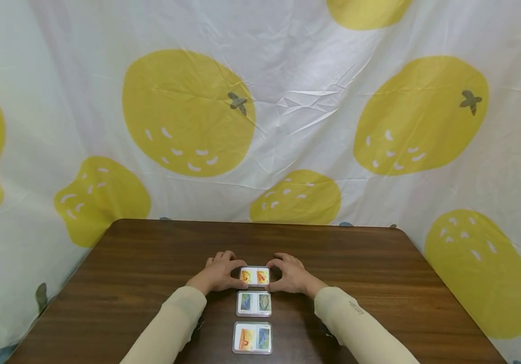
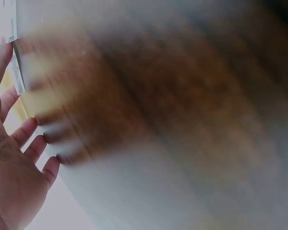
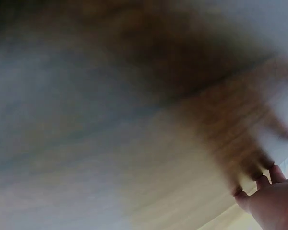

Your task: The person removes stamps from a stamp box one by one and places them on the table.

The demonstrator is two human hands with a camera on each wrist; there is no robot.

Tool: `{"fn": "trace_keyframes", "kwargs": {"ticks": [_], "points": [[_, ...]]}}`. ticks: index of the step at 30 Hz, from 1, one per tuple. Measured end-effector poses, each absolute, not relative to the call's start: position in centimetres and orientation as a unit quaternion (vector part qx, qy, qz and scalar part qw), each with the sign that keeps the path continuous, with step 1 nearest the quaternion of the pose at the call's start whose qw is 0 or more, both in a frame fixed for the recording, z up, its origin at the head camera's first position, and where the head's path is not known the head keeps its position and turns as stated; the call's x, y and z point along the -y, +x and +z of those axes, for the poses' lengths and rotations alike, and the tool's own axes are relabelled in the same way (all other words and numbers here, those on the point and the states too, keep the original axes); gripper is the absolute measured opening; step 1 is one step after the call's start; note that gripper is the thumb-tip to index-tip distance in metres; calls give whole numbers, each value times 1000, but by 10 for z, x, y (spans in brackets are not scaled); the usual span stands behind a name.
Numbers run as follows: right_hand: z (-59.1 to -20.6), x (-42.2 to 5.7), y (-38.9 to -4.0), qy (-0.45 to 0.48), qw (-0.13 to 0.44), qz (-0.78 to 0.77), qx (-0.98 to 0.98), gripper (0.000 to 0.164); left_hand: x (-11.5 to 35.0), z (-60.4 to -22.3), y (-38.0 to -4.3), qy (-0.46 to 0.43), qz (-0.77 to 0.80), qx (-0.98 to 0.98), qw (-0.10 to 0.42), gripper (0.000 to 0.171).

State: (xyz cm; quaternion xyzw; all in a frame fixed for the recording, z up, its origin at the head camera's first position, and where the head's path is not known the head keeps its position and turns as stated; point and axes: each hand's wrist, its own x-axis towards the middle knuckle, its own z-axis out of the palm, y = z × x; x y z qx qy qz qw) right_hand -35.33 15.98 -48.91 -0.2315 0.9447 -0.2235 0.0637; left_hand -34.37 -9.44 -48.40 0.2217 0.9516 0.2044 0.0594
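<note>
Three flat clear plastic cases, each with two small colourful pictures on white inside, lie in a column in the head view. My left hand (image 1: 217,273) holds the left end of the farthest case (image 1: 255,276), which shows orange-and-yellow pictures, between thumb and forefinger. At its right end my right hand (image 1: 291,274) grips it the same way. In the left wrist view the left hand's (image 2: 19,177) thumb is at the edge of the case (image 2: 18,67), other fingertips on the table. The right wrist view shows only part of the right hand (image 3: 273,201); the case is hidden there.
Nearer to me lie the middle case (image 1: 253,304), with blue and green pictures, and the nearest case (image 1: 252,338), with orange and blue ones. All are on a dark brown wooden table (image 1: 151,253). A white cloth (image 1: 297,111) with yellow fruit prints hangs behind it.
</note>
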Motion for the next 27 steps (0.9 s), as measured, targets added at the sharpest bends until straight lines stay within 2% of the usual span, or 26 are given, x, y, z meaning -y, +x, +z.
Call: {"fn": "trace_keyframes", "kwargs": {"ticks": [8,27], "points": [[-486,-157,-357,-250,40,-204,-946,50,95,-486,-343,227,208,-950,49,58],[-489,-157,-357,-249,45,-211,-944,53,92,-487,-344,213,201,-955,38,61]]}}
